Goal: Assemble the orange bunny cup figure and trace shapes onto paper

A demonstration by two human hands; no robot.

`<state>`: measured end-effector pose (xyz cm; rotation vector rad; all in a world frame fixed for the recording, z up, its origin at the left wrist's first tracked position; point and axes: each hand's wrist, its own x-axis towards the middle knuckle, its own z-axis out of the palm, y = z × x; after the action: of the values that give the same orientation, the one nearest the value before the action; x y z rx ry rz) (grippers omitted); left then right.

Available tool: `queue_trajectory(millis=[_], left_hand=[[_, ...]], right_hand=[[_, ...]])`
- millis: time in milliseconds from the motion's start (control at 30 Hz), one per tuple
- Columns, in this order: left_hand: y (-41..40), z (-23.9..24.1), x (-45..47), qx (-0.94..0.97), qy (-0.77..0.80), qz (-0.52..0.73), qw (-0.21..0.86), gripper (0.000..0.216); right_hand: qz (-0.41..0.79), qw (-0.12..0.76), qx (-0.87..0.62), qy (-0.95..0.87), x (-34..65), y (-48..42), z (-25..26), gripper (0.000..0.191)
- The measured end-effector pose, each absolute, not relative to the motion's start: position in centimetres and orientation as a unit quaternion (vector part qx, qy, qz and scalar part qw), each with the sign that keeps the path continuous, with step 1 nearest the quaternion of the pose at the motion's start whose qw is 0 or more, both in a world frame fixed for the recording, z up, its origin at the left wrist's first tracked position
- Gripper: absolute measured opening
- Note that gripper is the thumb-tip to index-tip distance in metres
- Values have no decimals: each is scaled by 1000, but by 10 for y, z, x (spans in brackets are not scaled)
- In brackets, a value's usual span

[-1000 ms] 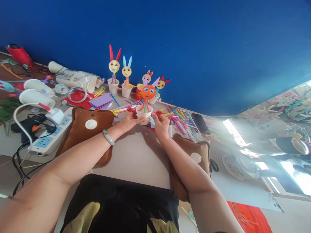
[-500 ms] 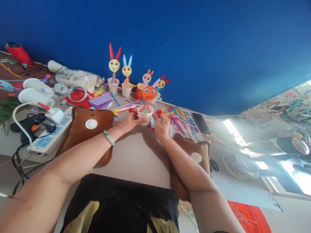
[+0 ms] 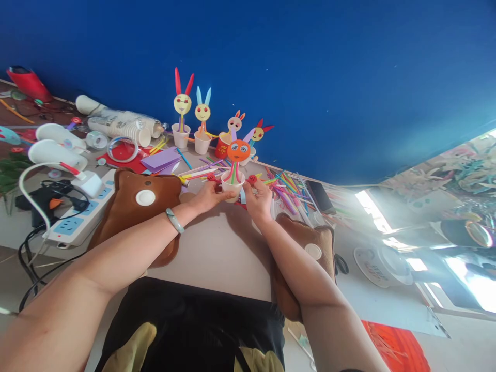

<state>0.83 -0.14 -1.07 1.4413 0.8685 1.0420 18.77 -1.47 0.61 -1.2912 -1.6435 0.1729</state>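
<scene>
A small white paper cup [image 3: 232, 182] stands on the table with coloured strips rising to an orange round face [image 3: 237, 150]. My left hand [image 3: 208, 195] grips the cup's left side with closed fingers; a pale green bangle [image 3: 172, 220] sits on that wrist. My right hand [image 3: 259, 200] is curled against the cup's right side, and a light blue paper piece [image 3: 242, 195] shows by its thumb. What its fingers pinch is unclear. Both forearms rest over brown bear-shaped cushions [image 3: 136, 202].
Several finished rabbit-head cup figures [image 3: 182, 114] stand along the blue wall. Stacked paper cups [image 3: 124, 129], tape rolls [image 3: 123, 150], purple paper [image 3: 160, 160] and a power strip [image 3: 79, 215] with cables lie left. Coloured strips [image 3: 289, 187] and a phone [image 3: 320, 196] lie right.
The cup figure has shifted slightly to the right and away between my hands. Both hands stay on it.
</scene>
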Motion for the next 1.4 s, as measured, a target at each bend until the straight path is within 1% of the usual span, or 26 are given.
queue_trajectory(millis=[300, 500, 667, 867, 1100, 1400], left_hand=[[-2, -11, 10, 609, 372, 447, 539, 59], [-4, -9, 10, 607, 377, 444, 541, 55], [-6, -4, 10, 603, 372, 446, 547, 54], [-8, -2, 9, 606, 394, 420, 549, 53], [-5, -9, 10, 606, 354, 434, 565, 61], [-3, -14, 9, 606, 339, 430, 577, 65]], right_hand=[[52, 476, -547, -686, 188, -16, 12, 31], [43, 469, -548, -691, 189, -14, 15, 26], [37, 460, -545, -700, 191, -12, 16, 26], [33, 446, -541, -712, 194, -9, 16, 27], [31, 431, -531, -729, 198, -5, 16, 26], [37, 422, -533, -732, 197, -6, 18, 27]])
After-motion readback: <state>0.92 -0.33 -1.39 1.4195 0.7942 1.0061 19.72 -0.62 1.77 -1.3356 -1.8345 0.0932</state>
